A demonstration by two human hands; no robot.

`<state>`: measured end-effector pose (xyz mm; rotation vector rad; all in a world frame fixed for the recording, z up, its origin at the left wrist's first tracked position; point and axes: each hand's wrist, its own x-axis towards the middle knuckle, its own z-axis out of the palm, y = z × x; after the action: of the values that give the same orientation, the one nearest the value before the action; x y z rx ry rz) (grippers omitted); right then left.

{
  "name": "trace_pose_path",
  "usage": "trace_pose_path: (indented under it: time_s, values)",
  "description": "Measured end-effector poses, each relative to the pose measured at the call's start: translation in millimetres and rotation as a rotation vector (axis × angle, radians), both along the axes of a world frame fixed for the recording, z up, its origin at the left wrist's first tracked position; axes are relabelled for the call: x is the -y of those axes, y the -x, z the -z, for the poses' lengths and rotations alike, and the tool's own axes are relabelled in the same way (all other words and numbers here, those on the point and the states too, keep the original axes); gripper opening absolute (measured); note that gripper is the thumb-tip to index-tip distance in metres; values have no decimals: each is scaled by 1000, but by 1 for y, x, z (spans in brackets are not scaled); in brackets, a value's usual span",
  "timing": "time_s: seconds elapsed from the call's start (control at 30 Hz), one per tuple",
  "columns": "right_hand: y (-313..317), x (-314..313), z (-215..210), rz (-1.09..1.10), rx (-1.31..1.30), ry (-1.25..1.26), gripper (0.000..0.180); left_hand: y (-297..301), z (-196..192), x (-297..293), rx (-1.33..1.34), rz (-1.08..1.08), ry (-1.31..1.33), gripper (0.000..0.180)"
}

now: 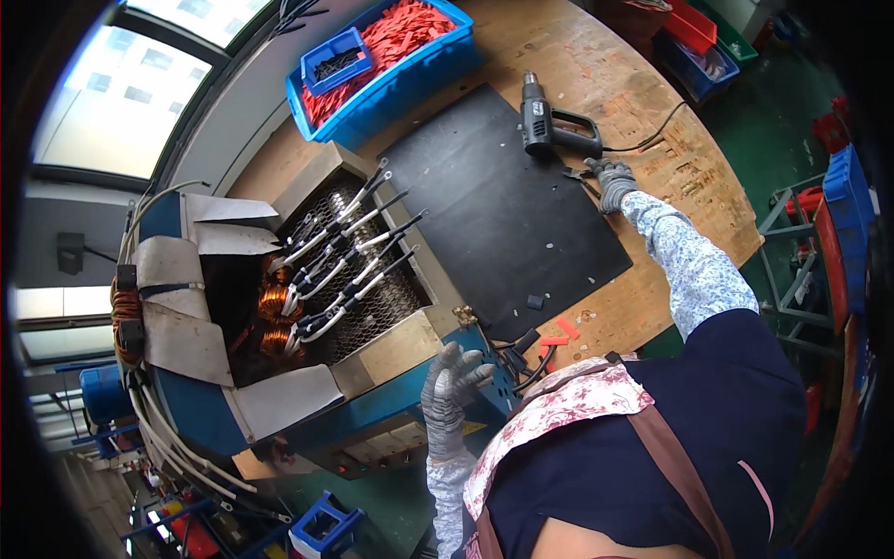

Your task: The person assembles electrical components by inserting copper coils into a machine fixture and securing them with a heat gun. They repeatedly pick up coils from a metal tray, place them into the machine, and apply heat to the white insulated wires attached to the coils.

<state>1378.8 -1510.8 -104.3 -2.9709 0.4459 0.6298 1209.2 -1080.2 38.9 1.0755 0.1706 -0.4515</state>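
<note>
My left hand [452,391], in a grey glove, rests with fingers spread on the blue frame of a machine [391,401]. On the machine's metal mesh bed [386,298] lie several white-sleeved leads with black ends [345,261]. These run from a large stator with copper windings [270,312]. My right hand [610,182], also gloved, reaches far across the black mat [507,219], its fingers curled on a small dark hand tool [577,173]. A black heat gun [549,126] lies just beyond that tool, its cord trailing right.
A blue bin of red sleeve pieces [400,47] holds a smaller blue box of dark parts [335,61] at the far end of the round wooden table [605,74]. Two red pieces [559,334] lie near me. Blue and red crates [694,37] stand at the far right.
</note>
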Motion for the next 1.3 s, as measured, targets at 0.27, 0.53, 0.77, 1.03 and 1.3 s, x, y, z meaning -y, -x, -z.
trace_pose_path:
  time_s: [0.27, 0.53, 0.77, 1.03, 1.3]
  values:
    - [17, -3, 35, 618, 39, -737, 53, -89, -71, -43, 599, -85, -708, 30]
    - [51, -141, -124, 1199, -7, -2347, 28, -206, -21, -124, 1088, -7, -1766, 29]
    - [33, -261, -180, -628, 321, -556, 67, -230, -10, -127, 1112, -86, -1654, 10]
    - [-7, -341, -154, -466, 631, -193, 52, -262, 11, -142, 810, -81, -1409, 12]
    - [-40, -359, -171, -323, 332, -344, 33, -253, -3, -138, 872, -124, -1480, 13]
